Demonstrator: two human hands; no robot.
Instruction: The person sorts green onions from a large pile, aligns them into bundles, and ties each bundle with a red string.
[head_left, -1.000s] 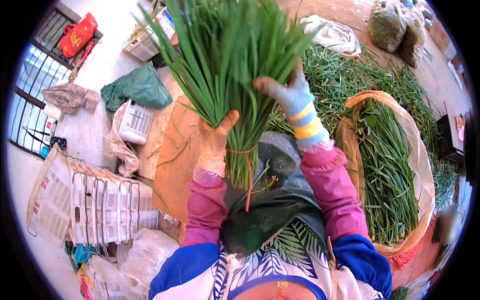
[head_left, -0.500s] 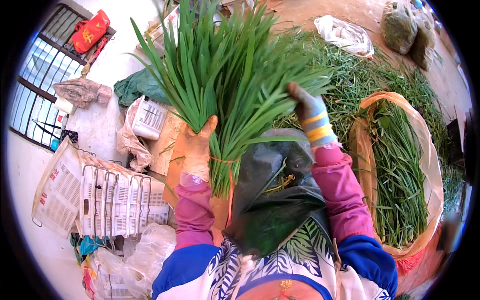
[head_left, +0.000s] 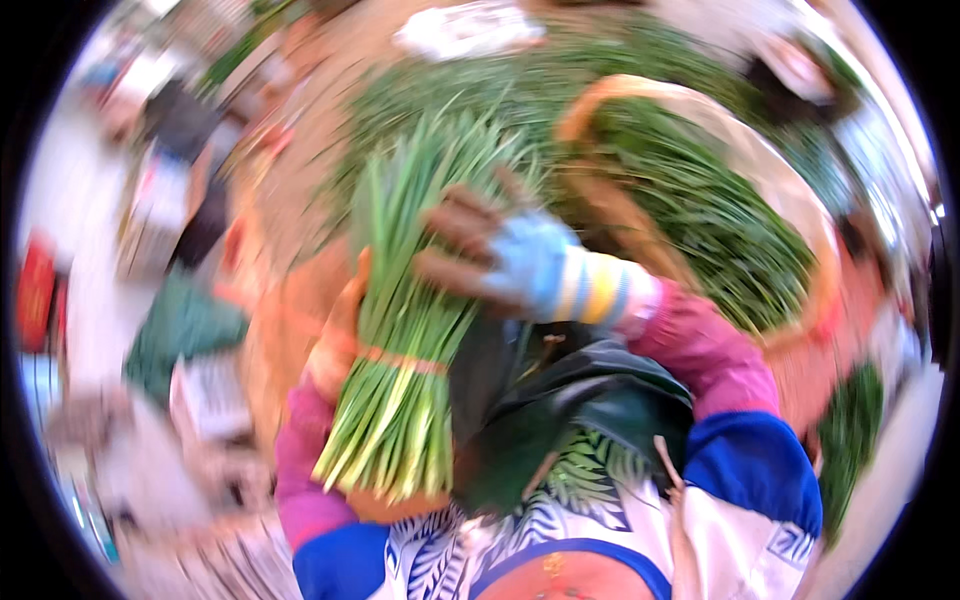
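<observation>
A thick bundle of garlic chives (head_left: 395, 320) slants before me, leaves up and pale cut ends toward my lap. An orange-red band (head_left: 410, 362) circles it near the lower end. My left hand (head_left: 335, 350), partly hidden behind the stalks, is closed around the bundle's left side with the thumb up along it. Above the band, my right hand (head_left: 510, 255), in a blue, yellow and brown glove, lies across the leaves from the right. Its fingers are spread apart and blurred by motion. A dark green apron (head_left: 600, 385) covers my lap.
To the right, a large translucent orange bag (head_left: 822, 225) holds many long green leaves (head_left: 700, 200). Loose green leaves (head_left: 440, 85) cover the floor beyond, with a white plastic bag (head_left: 468, 30) behind. At left are a green cloth (head_left: 180, 325) and a white crate (head_left: 212, 395).
The view has swung to the right. The bundle has come lower and closer, its banded end now fully showing. My right hand has moved left, from the leaf edge onto the bundle.
</observation>
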